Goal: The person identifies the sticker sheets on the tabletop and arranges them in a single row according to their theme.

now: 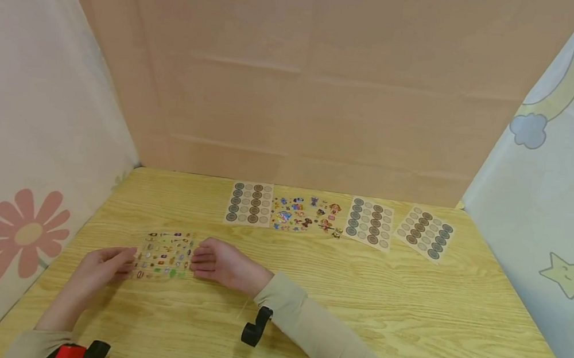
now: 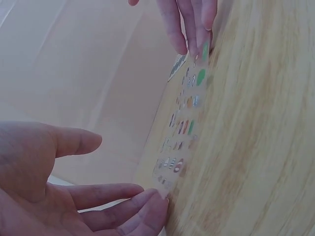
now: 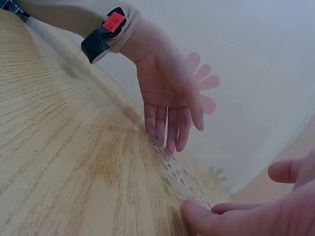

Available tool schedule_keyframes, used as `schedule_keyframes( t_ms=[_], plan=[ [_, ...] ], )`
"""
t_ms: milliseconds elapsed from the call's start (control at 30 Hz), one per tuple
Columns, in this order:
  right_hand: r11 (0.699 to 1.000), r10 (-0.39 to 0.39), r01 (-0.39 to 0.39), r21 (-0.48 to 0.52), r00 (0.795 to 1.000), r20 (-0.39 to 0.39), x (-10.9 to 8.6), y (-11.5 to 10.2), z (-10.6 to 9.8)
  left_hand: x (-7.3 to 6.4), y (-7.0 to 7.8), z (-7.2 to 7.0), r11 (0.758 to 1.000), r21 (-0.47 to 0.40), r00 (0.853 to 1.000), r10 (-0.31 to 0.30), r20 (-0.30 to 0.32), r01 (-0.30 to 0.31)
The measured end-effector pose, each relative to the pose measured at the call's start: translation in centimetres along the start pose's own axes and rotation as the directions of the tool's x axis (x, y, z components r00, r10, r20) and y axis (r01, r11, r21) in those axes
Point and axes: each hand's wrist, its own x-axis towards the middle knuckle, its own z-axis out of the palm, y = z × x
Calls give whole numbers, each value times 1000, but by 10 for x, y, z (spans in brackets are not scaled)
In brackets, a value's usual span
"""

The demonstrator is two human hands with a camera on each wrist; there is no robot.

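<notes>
A clear sticker sheet (image 1: 165, 255) with rows of small colourful stickers lies flat on the table at the left. My left hand (image 1: 102, 265) is at its left edge, fingertips touching or nearly touching the sheet. Along the opposite edge rests my right hand (image 1: 224, 266), its fingers extended and the palm facing inward. In the left wrist view the left hand's thumb stands apart from its fingers, and the fingertips meet the near end of the sheet (image 2: 184, 113). The right wrist view has the sheet (image 3: 184, 177) between both hands, with neither thumb pinching it.
Along the back of the wooden table (image 1: 357, 312) lie a sheet of round stickers (image 1: 249, 203), a clear cartoon sticker sheet (image 1: 306, 214), and two more round-sticker sheets, one in the middle right (image 1: 370, 223) and one tilted (image 1: 425, 232). Cloth walls enclose the back and sides.
</notes>
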Motion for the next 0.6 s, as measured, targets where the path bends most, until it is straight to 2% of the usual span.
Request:
schedule_keyframes(
  t_ms=[333, 600],
  plan=[
    [1000, 0, -1, -15, 1000, -26, -2, -2, 2, -1, -2, -1, 1000, -23, 1000, -20, 12, 20],
    [1000, 12, -13, -10, 999, -44, -4, -3, 2, -2, 0, 0, 1000, 1, 1000, -18, 14, 18]
  ],
)
